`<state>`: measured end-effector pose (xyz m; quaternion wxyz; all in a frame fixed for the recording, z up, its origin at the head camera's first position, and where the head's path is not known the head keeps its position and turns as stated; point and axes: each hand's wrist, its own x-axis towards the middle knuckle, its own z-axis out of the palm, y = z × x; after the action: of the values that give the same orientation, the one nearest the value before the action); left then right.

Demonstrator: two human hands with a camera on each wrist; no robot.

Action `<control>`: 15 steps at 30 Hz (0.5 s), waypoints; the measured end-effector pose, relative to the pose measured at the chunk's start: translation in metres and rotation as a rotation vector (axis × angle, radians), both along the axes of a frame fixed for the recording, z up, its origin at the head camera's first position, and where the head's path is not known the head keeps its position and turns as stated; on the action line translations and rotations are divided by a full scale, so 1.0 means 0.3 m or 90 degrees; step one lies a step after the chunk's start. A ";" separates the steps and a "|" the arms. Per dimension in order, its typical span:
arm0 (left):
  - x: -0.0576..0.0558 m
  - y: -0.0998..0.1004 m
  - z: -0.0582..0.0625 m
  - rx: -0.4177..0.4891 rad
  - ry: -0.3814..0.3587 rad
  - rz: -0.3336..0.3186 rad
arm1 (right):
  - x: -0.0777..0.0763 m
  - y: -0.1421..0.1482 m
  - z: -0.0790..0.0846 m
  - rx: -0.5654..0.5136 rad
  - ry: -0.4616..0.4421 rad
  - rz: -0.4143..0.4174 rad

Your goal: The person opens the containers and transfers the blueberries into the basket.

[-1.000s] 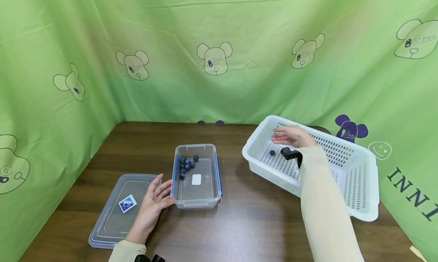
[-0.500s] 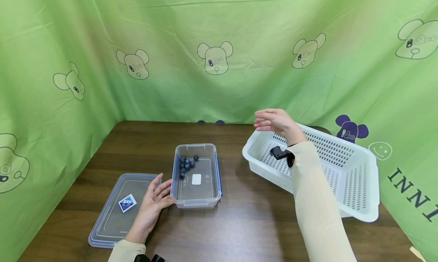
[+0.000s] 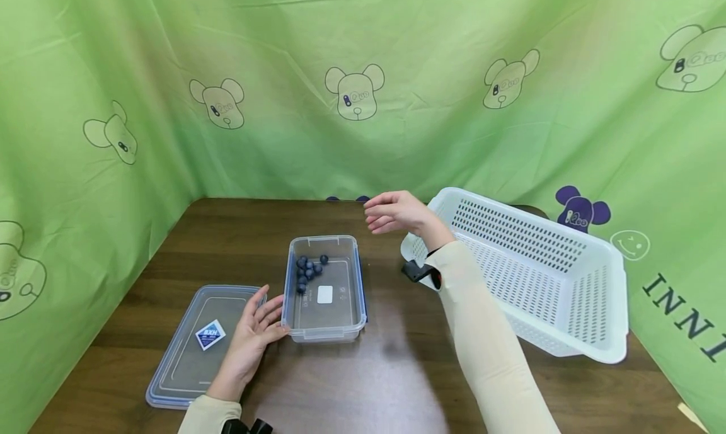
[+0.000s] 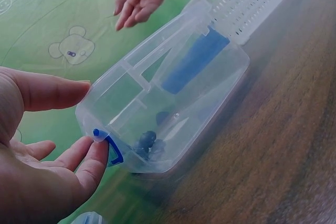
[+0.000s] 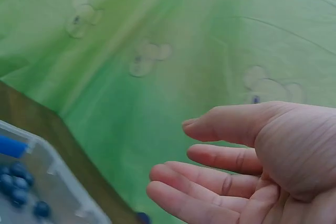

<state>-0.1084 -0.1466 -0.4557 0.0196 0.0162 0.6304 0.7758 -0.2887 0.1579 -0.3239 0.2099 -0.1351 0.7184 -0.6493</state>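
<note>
In the head view my left hand lies along the left side of a clear plastic food container. The left wrist view shows its thumb at the container's edge and its fingertips at a blue side clasp; the fingers are fairly straight. Several blueberries sit inside, toward the far left. My right hand is in the air between the container and a white perforated basket. Its thumb and fingers stand apart in the right wrist view, and nothing shows between them. My right sleeve covers part of the basket.
A clear lid with a blue rim and a diamond-shaped sticker lies flat left of the container. All of it stands on a brown wooden table. A green printed cloth hangs behind the table and at its sides.
My right hand has left the basket's inside, moving up and then left past its rim toward the container. A lone blueberry seen earlier in the basket is not visible now. My left hand keeps its place.
</note>
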 end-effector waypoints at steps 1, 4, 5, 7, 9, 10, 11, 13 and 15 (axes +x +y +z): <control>-0.001 0.000 0.000 0.002 0.000 0.000 | 0.002 -0.021 -0.011 0.009 -0.006 0.009; -0.003 0.001 -0.001 0.006 0.002 0.001 | 0.008 -0.082 -0.046 0.036 -0.015 0.039; -0.004 0.001 0.000 0.006 0.003 0.001 | 0.010 -0.101 -0.060 0.044 -0.016 0.046; -0.004 0.002 0.000 0.008 0.003 0.002 | 0.014 -0.140 -0.088 0.058 -0.016 0.062; -0.004 0.002 0.000 0.008 0.003 0.001 | 0.019 -0.175 -0.113 0.071 -0.019 0.076; -0.004 0.002 0.000 0.009 0.002 0.000 | 0.021 -0.191 -0.124 0.081 -0.019 0.082; -0.003 0.001 0.000 0.008 0.003 0.000 | 0.024 -0.207 -0.134 0.091 -0.020 0.085; -0.004 0.001 0.000 0.009 0.003 0.000 | 0.031 -0.235 -0.147 0.110 -0.027 0.090; -0.003 0.001 0.001 0.006 0.003 0.001 | 0.036 -0.259 -0.161 0.132 -0.033 0.092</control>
<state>-0.1093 -0.1463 -0.4555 0.0175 0.0179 0.6267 0.7789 -0.2779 0.0800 -0.3722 0.2873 -0.1473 0.7644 -0.5581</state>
